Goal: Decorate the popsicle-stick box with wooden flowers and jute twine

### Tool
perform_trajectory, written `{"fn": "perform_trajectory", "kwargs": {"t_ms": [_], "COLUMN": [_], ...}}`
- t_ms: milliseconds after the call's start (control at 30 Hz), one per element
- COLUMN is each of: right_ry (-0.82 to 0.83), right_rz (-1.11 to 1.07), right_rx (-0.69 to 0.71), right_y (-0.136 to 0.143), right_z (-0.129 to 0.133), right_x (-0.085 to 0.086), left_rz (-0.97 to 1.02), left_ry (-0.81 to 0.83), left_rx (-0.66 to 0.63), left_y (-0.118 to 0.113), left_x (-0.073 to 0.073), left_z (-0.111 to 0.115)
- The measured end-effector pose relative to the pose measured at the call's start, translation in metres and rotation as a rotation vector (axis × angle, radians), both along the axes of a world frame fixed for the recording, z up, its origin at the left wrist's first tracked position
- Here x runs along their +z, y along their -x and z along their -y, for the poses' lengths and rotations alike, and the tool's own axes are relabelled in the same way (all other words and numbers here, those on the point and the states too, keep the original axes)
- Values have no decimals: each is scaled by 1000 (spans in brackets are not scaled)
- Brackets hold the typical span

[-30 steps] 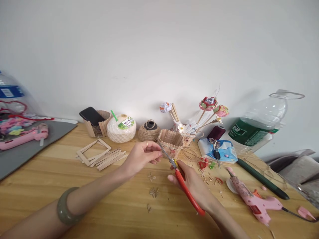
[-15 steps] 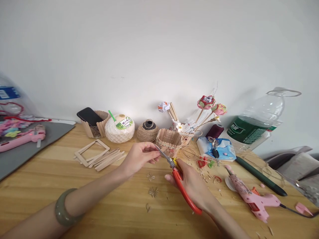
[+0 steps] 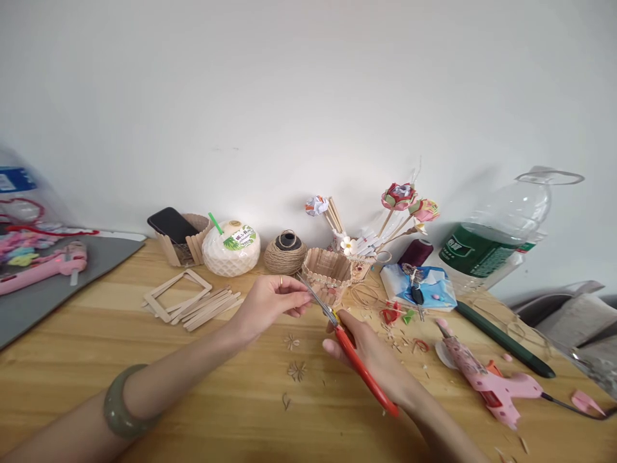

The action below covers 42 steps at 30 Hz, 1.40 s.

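Red-handled pliers (image 3: 364, 368) slanted across the middle of the view above the table (image 3: 193, 399), their long axis running from near right to far left. Their slim metal nose pointed forward and to the left, passing close by the fingertips of the left hand (image 3: 277, 302); whether nose and fingers touched could not be told. Nearer was the right hand (image 3: 378, 354), wrapped around the handles, with its thumb out to the left. The left hand was pinched narrow, thumb tip against forefinger, and anything thin between them was too small to make out.

Below the hands, towards the wearer, two small flowers (image 3: 297, 371) and a loop (image 3: 286, 402) lay in a row. Just beyond the nose stood a stick basket (image 3: 328, 263), with a ball of twine (image 3: 284, 257) to its left. Farther left lay loose sticks (image 3: 212, 308) and a stick frame (image 3: 158, 308). Well to the right, a pink glue gun (image 3: 506, 389) rested on its side, and a bottle (image 3: 475, 251) leaned behind it.
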State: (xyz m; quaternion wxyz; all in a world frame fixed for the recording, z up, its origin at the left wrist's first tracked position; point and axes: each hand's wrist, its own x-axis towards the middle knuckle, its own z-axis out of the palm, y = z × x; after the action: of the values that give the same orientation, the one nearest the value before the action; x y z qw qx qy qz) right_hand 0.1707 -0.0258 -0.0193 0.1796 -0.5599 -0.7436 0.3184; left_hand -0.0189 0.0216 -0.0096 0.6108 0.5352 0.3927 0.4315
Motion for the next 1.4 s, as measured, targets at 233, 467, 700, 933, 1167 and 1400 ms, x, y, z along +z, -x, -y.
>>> {"fn": "perform_trajectory", "kwargs": {"t_ms": [233,467,700,933,1167,1400], "right_ry": [78,64,72,44,54,37], "right_rz": [-172,-172,-85,-111,-132,-171], "right_rx": [62,59,53,55,23,10], "right_y": [0,2,3,0,1,1], "right_z": [1,2,3,1,1,2], "right_x": [8,9,11,-1,-4,-8], "left_rz": [-4,9,2,-15,-36,-56], "left_ry": [35,28,17,-20,-52,-75], "left_rx": [-30,-24,-27,-18,1,21], "left_y": [2,1,1,1,1,0], "left_x": [4,2,0,0,5,7], "left_z": [3,2,1,2,6,7]}}
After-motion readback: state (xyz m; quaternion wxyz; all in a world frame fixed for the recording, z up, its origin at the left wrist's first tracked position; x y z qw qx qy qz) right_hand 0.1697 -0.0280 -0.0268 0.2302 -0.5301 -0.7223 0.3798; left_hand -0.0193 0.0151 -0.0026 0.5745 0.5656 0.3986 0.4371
